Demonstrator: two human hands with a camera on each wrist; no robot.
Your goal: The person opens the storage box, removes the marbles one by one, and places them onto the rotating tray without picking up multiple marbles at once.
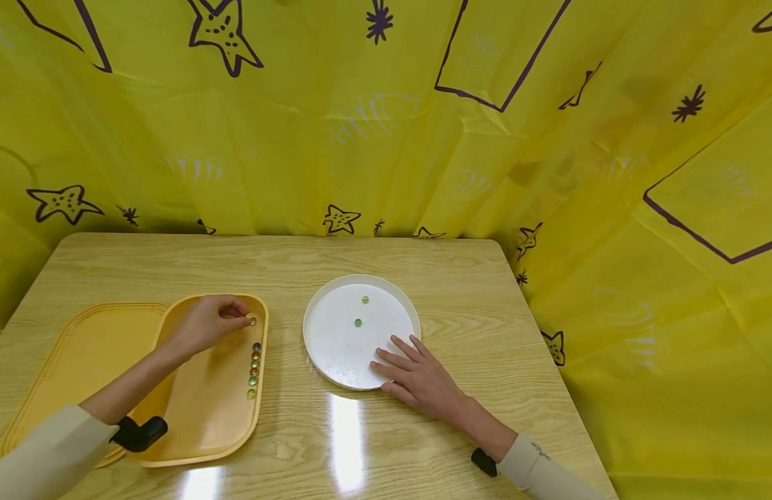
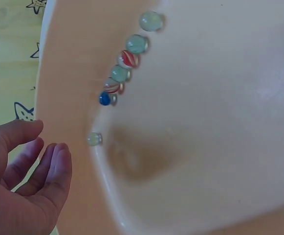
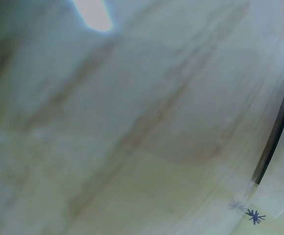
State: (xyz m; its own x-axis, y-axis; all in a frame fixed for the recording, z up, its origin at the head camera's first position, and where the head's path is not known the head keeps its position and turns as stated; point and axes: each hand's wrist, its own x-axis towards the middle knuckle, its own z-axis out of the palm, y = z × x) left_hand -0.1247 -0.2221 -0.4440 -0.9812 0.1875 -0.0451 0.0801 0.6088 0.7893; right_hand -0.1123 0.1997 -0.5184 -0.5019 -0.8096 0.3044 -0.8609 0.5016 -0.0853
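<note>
My left hand (image 1: 214, 321) reaches into the orange tray (image 1: 201, 410), its fingers near a single marble (image 1: 253, 321) by the right wall. In the left wrist view the thumb and fingers stand apart with nothing between them, and that pale marble (image 2: 94, 139) sits just beyond the fingertips. Several glass marbles (image 2: 127, 59), green, red-swirled and blue, line up along the same wall. With fingers spread, my right hand (image 1: 423, 380) rests on the near right rim of a round white tray (image 1: 336, 347). Inside lie a yellowish marble (image 1: 365, 300) and a green marble (image 1: 358, 323).
Under the orange tray's left side lies another flat orange tray or lid (image 1: 86, 354). Everything stands on a wooden table (image 1: 286, 264). A yellow patterned curtain (image 1: 386, 160) hangs behind it and along the right. The right wrist view shows mostly tabletop (image 3: 132, 122).
</note>
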